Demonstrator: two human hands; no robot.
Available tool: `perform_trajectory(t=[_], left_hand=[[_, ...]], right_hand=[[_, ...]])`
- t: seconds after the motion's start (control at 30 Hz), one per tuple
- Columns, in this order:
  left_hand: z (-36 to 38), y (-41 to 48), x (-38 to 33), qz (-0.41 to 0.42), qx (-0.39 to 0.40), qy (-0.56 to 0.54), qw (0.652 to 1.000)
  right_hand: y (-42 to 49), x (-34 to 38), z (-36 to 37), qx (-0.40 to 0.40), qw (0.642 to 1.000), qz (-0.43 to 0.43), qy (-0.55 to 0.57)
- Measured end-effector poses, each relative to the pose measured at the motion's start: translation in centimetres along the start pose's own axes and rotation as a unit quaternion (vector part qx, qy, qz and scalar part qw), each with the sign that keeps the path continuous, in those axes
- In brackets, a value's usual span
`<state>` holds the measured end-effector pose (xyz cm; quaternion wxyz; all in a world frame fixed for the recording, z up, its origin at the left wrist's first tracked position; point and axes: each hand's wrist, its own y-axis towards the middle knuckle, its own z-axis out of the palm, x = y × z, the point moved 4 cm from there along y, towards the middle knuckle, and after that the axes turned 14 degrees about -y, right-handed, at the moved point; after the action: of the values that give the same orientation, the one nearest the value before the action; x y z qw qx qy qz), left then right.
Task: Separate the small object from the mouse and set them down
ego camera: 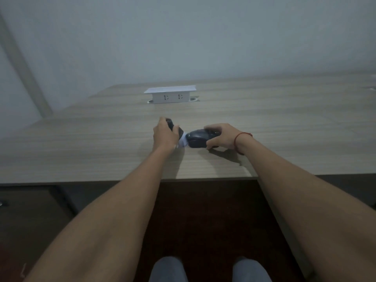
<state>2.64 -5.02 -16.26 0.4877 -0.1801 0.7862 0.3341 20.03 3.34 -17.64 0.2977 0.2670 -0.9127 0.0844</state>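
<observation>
Centre of frame, on pale wood-grain desk [264,123]:
- Left hand [163,136]: fingers curled round small dark rounded object [173,127], identity unclear.
- Right hand [221,137], red string bracelet [240,137] at wrist: grips dark oval computer mouse [198,138] by its sides.
- White tissue-like scrap [183,142] between the two dark items.
- White pop-up socket box [170,94], upper centre, well apart.

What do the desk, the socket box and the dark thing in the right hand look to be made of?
Desk: wood-look laminate probably, matte, with straight printed-looking grain.
Socket box: white plastic by its look, smooth, with moulded outlets.
Mouse, gripped by the right hand: dark plastic probably, dull sheen; the blur leaves the finish unclear.
</observation>
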Motion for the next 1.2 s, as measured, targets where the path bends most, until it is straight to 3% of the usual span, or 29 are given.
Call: perform_trajectory(t=[0.1, 0.23, 0.33, 0.5, 0.57, 0.67, 0.73, 0.9, 1.0, 1.1, 1.2], left_hand=[[0.3, -0.3, 0.1, -0.006, -0.003, -0.013, 1.0], [0.0, -0.1, -0.1, -0.009, -0.001, -0.015, 1.0], [-0.1, -0.2, 0.3, -0.012, -0.006, -0.014, 1.0], [-0.4, -0.4, 0.9, -0.028, -0.038, -0.004, 0.999], [-1.0, -0.4, 1.2, -0.045, -0.054, 0.025, 0.997], [-1.9, -0.4, 1.9, -0.071, -0.064, 0.078, 0.992], [-2.1, -0.6, 2.3, -0.076, -0.058, 0.104, 0.99], [-2.1, -1.2, 2.4, -0.066, -0.02, 0.174, 0.982], [-2.5, -1.5, 2.0, -0.004, -0.024, 0.168, 0.985], [-1.6, -1.9, 1.5, 0.095, 0.081, 0.109, 0.986], [-0.1, -2.0, 1.8, 0.078, 0.194, 0.113, 0.971]], right_hand=[[-0.1, -0.1, -0.2, -0.049, 0.998, 0.025, 0.024], [-0.6, -0.7, -0.4, -0.187, 0.975, 0.115, 0.04], [-1.2, -0.1, 0.6, -0.233, 0.959, 0.16, -0.029], [-0.6, 2.2, 2.6, -0.211, 0.953, 0.139, -0.165], [0.0, 2.0, 2.6, -0.177, 0.968, 0.118, -0.131], [0.3, 1.4, 2.1, -0.09, 0.994, 0.064, 0.009], [-0.1, 1.2, 1.5, -0.084, 0.994, 0.039, 0.061], [-1.1, 0.9, 1.3, -0.096, 0.992, 0.015, 0.083], [-1.8, 1.3, 1.4, -0.132, 0.991, 0.014, 0.002], [-2.2, 2.2, 1.8, -0.183, 0.981, -0.017, -0.064], [-1.9, 2.4, 2.2, -0.192, 0.975, -0.049, -0.098]])
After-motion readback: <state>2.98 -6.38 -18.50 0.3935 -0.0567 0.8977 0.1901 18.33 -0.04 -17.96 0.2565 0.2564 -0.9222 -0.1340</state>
